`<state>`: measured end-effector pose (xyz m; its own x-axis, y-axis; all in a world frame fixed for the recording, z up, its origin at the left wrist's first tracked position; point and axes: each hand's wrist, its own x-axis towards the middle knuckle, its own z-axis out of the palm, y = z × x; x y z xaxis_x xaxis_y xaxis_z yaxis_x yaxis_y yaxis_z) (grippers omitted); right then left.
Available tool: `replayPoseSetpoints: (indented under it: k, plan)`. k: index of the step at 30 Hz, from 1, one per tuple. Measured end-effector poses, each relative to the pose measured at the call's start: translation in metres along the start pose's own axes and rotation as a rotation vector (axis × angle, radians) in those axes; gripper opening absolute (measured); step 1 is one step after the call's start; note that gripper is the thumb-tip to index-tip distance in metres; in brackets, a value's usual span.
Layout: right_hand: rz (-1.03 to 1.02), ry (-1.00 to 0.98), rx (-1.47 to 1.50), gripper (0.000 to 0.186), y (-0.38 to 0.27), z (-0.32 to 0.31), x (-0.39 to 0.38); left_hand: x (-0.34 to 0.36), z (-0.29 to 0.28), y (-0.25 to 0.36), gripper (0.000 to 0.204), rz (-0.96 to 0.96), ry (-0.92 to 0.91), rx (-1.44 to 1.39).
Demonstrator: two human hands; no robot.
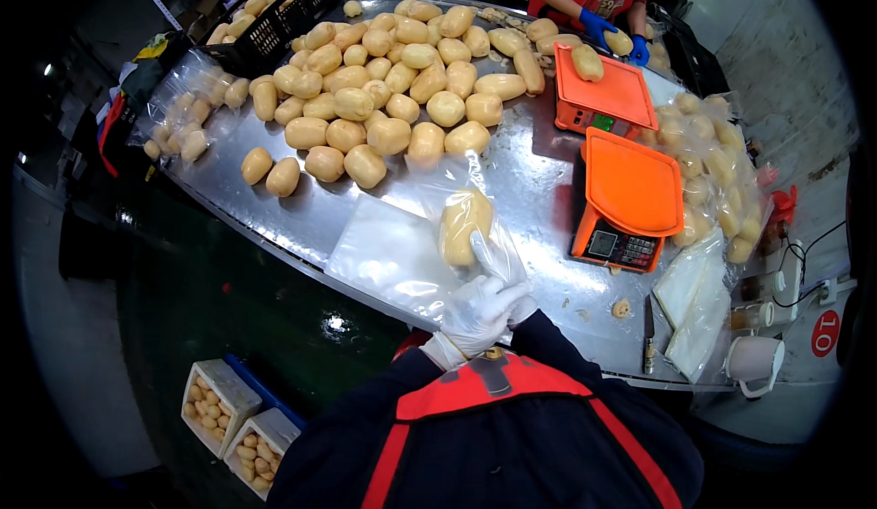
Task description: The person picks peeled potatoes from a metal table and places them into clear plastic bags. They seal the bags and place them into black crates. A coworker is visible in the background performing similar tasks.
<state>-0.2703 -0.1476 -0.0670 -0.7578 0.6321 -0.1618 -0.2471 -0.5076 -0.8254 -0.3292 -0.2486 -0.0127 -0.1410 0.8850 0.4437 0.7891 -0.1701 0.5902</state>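
My left hand (476, 312), in a white glove, is closed on the near end of a clear plastic bag (508, 251). Close against it, my right hand (521, 301) is also gloved and grips the same end; its fingers are partly hidden by the bag and the left hand. Inside the bag lies one thick, pale tan root piece (465, 226), which looks like a lotus root section. A stack of flat clear bags (384, 251) lies just left of my hands on the metal table (534, 175).
Many similar root pieces (375, 79) are heaped beyond my hands. Two orange scales (632, 185) stand to the right, near filled bags (717, 157) and a knife (649, 335). Across the table, a co-worker's blue-gloved hands (598, 29) hold a root. A black crate (274, 29) is far left.
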Motion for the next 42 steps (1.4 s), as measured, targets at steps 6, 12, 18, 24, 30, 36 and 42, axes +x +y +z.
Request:
replayPoseSetpoints:
  k: [6,12,18,24,30,36,42]
  plan:
    - [0.009,0.001,0.209,0.056,0.025,-0.003,0.010,-0.001,-0.001,-0.005,0.032,-0.070,0.085,-0.060]
    - [-0.013,0.003,0.334,0.058,0.042,0.011,0.019,0.005,-0.017,-0.011,0.030,-0.080,0.094,-0.178]
    - [-0.035,-0.015,0.432,0.059,0.052,0.024,0.041,0.003,-0.033,-0.035,0.026,-0.174,0.040,-0.288]
    - [-0.024,0.047,0.137,0.054,0.047,0.037,0.060,0.008,-0.040,-0.040,0.020,-0.112,0.045,-0.448]
    - [-0.026,0.005,-0.036,0.048,0.038,0.045,0.080,0.015,-0.058,-0.044,0.012,-0.046,-0.080,-0.394]
    - [-0.025,-0.057,-0.258,0.043,0.038,0.052,0.094,0.015,-0.065,-0.067,0.013,-0.114,-0.049,-0.451]
    - [-0.178,0.078,-0.666,0.038,0.061,0.051,0.123,0.011,-0.062,-0.101,0.014,0.035,-0.067,-0.429]
